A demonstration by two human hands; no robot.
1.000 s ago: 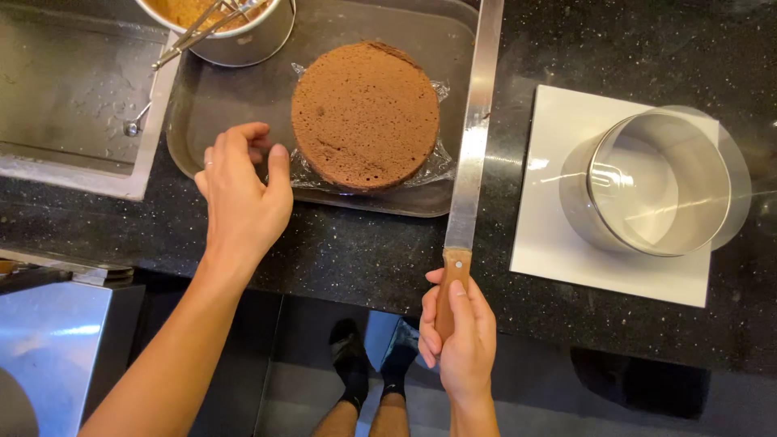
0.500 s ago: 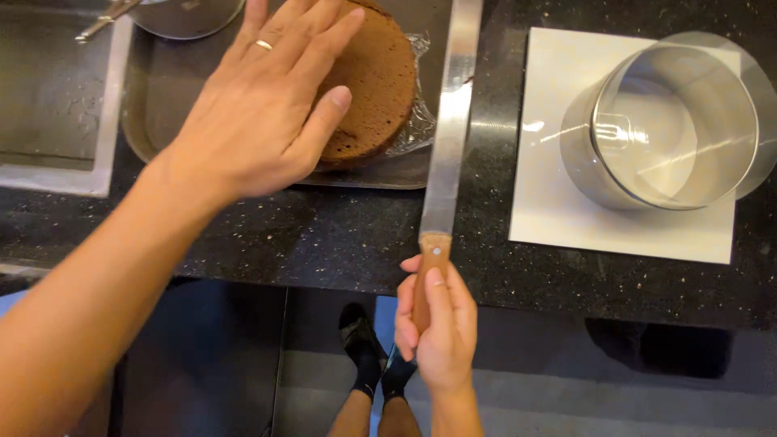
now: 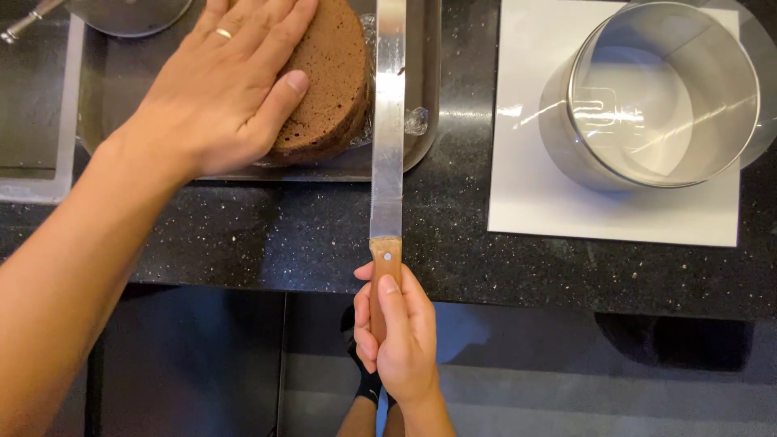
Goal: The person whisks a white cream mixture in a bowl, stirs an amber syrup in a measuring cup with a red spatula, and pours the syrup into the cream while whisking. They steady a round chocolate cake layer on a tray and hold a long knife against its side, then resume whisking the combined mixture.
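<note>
One long knife (image 3: 388,121), blade pointing away.

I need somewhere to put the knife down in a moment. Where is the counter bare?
Bare black counter runs between the metal tray and the white board, and along the front edge below both. The tray is crowded: left hand on the brown cake, long knife in the right hand.
</note>
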